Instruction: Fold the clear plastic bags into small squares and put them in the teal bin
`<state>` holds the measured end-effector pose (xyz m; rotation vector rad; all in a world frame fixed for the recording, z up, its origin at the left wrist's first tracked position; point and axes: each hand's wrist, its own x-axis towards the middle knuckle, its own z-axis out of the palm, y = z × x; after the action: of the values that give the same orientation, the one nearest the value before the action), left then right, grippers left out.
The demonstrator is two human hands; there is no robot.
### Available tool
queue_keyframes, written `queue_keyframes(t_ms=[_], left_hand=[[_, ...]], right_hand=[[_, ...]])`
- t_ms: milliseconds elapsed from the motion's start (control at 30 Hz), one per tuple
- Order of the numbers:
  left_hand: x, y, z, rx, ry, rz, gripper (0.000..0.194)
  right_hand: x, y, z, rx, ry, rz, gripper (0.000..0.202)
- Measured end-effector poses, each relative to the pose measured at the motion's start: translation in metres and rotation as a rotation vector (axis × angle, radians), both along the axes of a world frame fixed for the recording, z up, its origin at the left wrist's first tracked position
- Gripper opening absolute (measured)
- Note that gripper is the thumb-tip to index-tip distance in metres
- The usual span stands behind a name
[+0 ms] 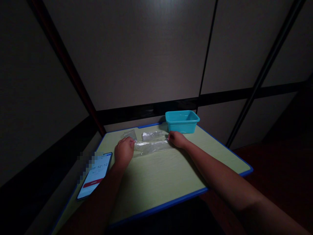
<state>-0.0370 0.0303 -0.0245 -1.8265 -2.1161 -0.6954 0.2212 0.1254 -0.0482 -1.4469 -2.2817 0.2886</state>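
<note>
Plastic film (153,147): being stretched crosswise above the table (151,186), its ends pointing towards 9 and 3 o'clock.
Left hand (124,151): fingertips being pressed nearly together on the 9 o'clock end.
Right hand (178,139): fingers being curled into a close pinch at the 3 o'clock end.
Handling: judged light, limp and slippery; creases are being shown, and tearing is being risked under hard pulling.
Hold: best being taken at both end edges, softly.
Surroundings: two loose plastic pieces (153,135) are lying towards 11 and 12 o'clock, tub (182,126) towards 1, phone (97,173) towards 8.
</note>
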Motion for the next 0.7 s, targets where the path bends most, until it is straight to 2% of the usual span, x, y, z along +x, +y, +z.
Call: queue_keyframes(t_ms=[100,200,233,300,400,467,567,700], left_hand=[[0.002,-0.002,0.003,0.024,-0.073,0.006,0.018],[0.013,-0.01,0.008,0.147,-0.066,-0.016,0.028],[0.019,-0.014,0.009,0.194,-0.034,-0.054,0.031],[0.034,-0.023,0.009,0.213,-0.011,-0.232,0.033],[0.054,-0.034,0.001,0.025,0.049,-0.555,0.044],[0.062,-0.038,-0.007,-0.134,0.097,-0.671,0.056],[0.065,-0.037,-0.018,-0.298,0.141,-0.696,0.065],[0.062,-0.032,-0.021,-0.404,0.135,-0.605,0.066]], right_hand=[[-0.001,-0.001,0.001,-0.006,-0.004,0.0,0.01],[-0.001,-0.002,0.002,-0.01,-0.006,-0.006,0.01],[-0.002,-0.002,0.002,-0.011,-0.007,-0.011,0.01],[-0.002,-0.002,0.002,-0.009,-0.013,-0.023,0.011],[-0.003,-0.003,0.002,-0.008,-0.027,-0.032,0.013],[-0.003,-0.003,0.002,-0.011,-0.033,-0.029,0.013],[-0.003,-0.004,0.003,-0.01,-0.048,-0.026,0.014],[-0.003,-0.005,0.004,-0.012,-0.074,-0.035,0.013]])
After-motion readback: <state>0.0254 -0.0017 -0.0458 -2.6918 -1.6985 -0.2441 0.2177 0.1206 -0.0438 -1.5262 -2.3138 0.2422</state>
